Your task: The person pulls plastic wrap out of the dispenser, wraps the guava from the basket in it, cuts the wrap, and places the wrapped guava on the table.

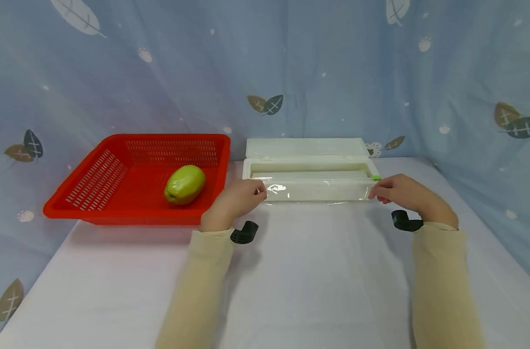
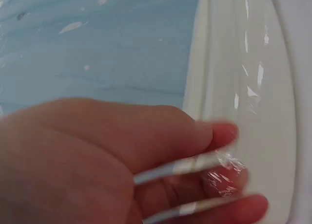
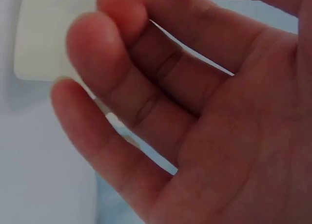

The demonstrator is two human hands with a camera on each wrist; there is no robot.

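A white plastic wrap dispenser (image 1: 265,161) stands on the table with its lid raised, and a pale roll (image 1: 308,175) lies inside. Clear plastic wrap (image 1: 277,188) hangs shiny over its front wall. At the left end, my left hand (image 1: 238,198) pinches the wrap's edge between thumb and index finger; crinkled film shows at those fingertips in the left wrist view. My right hand (image 1: 406,196) pinches the film at the right end, beside a small green piece (image 1: 376,178). In the right wrist view its other fingers (image 3: 97,53) are loosely bent, and the pinch itself is mostly out of frame.
A red plastic basket (image 1: 136,218) stands to the left of the dispenser, close to my left forearm. One green fruit (image 1: 184,184) lies in it. A white cloth covers the table (image 1: 317,271). Behind hangs a blue curtain (image 1: 317,72) with leaf prints.
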